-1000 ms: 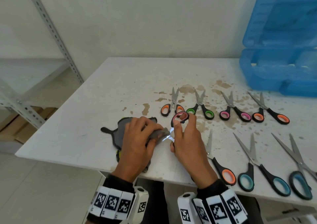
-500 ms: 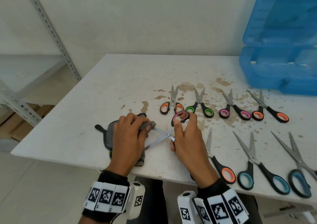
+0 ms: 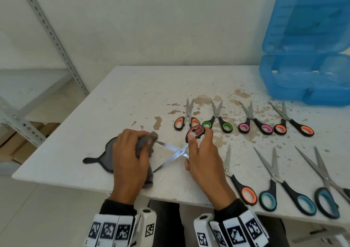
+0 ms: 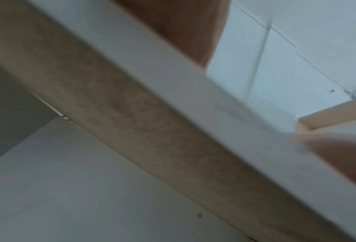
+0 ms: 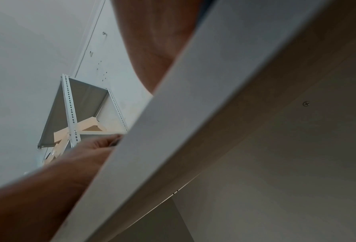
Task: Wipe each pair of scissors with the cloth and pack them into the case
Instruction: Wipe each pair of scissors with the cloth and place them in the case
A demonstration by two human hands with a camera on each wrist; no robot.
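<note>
Slid the cloth [image 3: 144, 146] out to a blade tip. Left hand [image 3: 130, 161] squeezing cloth, right hand [image 3: 202, 157] pinching pink scissors [image 3: 178, 150]; nine more unwiped, case [image 3: 303, 83] looks empty.

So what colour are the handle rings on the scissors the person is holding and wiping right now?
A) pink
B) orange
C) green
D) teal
A: the right hand holds open scissors whose handle ring is pink, while the left hand wipes one blade with the grey cloth.
</note>
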